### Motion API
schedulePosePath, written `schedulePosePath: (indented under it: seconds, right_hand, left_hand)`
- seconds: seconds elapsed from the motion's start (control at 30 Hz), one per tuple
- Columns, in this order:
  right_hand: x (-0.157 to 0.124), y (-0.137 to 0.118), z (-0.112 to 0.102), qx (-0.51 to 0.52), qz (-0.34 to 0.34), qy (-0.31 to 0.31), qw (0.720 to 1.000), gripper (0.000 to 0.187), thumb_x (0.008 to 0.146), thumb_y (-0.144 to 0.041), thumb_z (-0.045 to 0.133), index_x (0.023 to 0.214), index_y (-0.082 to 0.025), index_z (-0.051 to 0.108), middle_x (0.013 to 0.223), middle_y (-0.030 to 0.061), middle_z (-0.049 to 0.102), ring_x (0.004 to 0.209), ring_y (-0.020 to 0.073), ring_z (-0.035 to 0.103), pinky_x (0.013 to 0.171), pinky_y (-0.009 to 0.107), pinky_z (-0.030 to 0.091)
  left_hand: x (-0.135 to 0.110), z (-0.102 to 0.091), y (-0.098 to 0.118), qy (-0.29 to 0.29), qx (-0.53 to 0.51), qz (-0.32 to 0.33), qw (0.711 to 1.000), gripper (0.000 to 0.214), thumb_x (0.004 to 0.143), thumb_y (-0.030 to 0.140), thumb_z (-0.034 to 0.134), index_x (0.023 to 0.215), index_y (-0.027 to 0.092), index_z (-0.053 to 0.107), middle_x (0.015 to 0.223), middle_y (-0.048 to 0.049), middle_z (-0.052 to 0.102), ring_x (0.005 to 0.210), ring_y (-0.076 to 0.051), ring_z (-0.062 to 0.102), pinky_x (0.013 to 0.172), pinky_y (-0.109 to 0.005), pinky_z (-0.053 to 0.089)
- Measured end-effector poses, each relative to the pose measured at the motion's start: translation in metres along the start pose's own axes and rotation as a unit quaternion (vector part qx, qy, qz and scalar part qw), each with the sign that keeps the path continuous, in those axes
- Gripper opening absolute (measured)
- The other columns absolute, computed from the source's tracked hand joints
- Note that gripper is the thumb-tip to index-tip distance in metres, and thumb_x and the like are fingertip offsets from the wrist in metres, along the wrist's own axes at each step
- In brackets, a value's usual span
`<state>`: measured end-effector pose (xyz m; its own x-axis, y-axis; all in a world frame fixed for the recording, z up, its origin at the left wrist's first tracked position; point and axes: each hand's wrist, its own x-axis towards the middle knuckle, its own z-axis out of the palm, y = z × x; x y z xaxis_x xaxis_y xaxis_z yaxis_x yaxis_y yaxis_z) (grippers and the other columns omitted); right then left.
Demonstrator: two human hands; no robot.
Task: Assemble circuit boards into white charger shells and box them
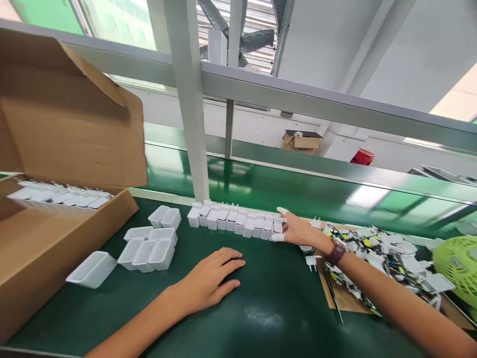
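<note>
My right hand (299,229), with white covers on its thumb and a fingertip, is at the right end of a row of white plug adapters (235,220). Its thumb and extended finger are spread around the end of the row, and its other fingers are partly hidden. My left hand (213,276) rests palm down over the green tabletop (261,318), fingers loosely apart and holding nothing. To its left stand several open white plastic cases (143,253), with a single case (93,269) nearer the box.
An open cardboard box (74,243) at left holds white adapters (61,195). At right, loose plug parts with wires (395,253) lie on cardboard beside dark tweezers (334,296) and a green fan (456,263). A white post (190,109) rises behind the row.
</note>
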<state>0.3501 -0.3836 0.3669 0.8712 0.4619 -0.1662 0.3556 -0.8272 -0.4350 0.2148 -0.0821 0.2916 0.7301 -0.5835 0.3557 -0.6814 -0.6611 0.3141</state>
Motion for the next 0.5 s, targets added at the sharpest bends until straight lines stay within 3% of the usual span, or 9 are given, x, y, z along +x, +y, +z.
schedulePosePath:
  seconds: [0.07, 0.13, 0.2, 0.27, 0.37, 0.5]
  right_hand:
    - [-0.017, -0.006, 0.008, -0.009, -0.054, 0.098, 0.994, 0.068, 0.09, -0.029, 0.063, 0.153, -0.011, 0.042, 0.126, 0.0183, 0.063, 0.087, 0.0232, 0.067, 0.079, 0.036, 0.055]
    - [-0.034, -0.014, 0.023, 0.003, -0.147, 0.202, 0.968, 0.052, 0.098, -0.03, 0.054, 0.148, -0.017, 0.047, 0.128, 0.0162, 0.063, 0.092, 0.0234, 0.068, 0.085, 0.039, 0.056]
    - [-0.048, -0.024, 0.047, 0.06, -0.252, 0.206, 0.944, 0.038, 0.102, -0.028, 0.05, 0.14, -0.023, 0.054, 0.114, 0.0099, 0.069, 0.086, 0.0194, 0.068, 0.083, 0.034, 0.057]
    - [-0.056, -0.033, 0.076, 0.096, -0.349, 0.144, 0.921, 0.034, 0.104, -0.024, 0.048, 0.137, -0.025, 0.054, 0.109, 0.0075, 0.071, 0.081, 0.0166, 0.068, 0.079, 0.03, 0.058]
    - [-0.055, -0.039, 0.121, 0.07, -0.422, 0.063, 0.901, 0.038, 0.104, -0.02, 0.044, 0.141, -0.026, 0.052, 0.115, 0.0081, 0.072, 0.088, 0.0188, 0.07, 0.08, 0.032, 0.059]
    - [-0.044, -0.032, 0.158, 0.093, -0.375, 0.032, 0.922, 0.038, 0.103, -0.023, 0.047, 0.141, -0.025, 0.054, 0.114, 0.009, 0.073, 0.082, 0.0185, 0.07, 0.075, 0.031, 0.059]
  left_hand:
    - [0.004, -0.032, -0.011, 0.018, 0.032, -0.016, 0.999, 0.041, 0.102, 0.028, 0.058, 0.143, 0.024, 0.055, 0.143, -0.0116, 0.061, 0.132, -0.028, 0.059, 0.112, -0.044, 0.051]
    - [0.011, -0.068, -0.031, 0.034, 0.077, -0.073, 0.994, 0.048, 0.1, 0.027, 0.06, 0.147, 0.024, 0.05, 0.147, -0.0123, 0.058, 0.136, -0.03, 0.055, 0.115, -0.046, 0.048]
    - [0.021, -0.099, -0.055, 0.016, 0.122, -0.158, 0.98, 0.065, 0.092, 0.028, 0.071, 0.152, 0.024, 0.044, 0.152, -0.0135, 0.054, 0.141, -0.033, 0.049, 0.114, -0.049, 0.047]
    - [0.034, -0.117, -0.076, -0.052, 0.139, -0.24, 0.959, 0.087, 0.08, 0.029, 0.083, 0.155, 0.025, 0.039, 0.157, -0.015, 0.048, 0.146, -0.037, 0.042, 0.112, -0.049, 0.047]
    - [0.055, -0.118, -0.095, -0.176, 0.106, -0.257, 0.944, 0.103, 0.069, 0.034, 0.089, 0.157, 0.024, 0.037, 0.16, -0.0161, 0.044, 0.147, -0.04, 0.04, 0.113, -0.047, 0.044]
    - [0.077, -0.098, -0.104, -0.235, 0.098, -0.251, 0.934, 0.096, 0.063, 0.043, 0.091, 0.149, 0.03, 0.05, 0.148, -0.0099, 0.059, 0.132, -0.035, 0.057, 0.105, -0.039, 0.048]
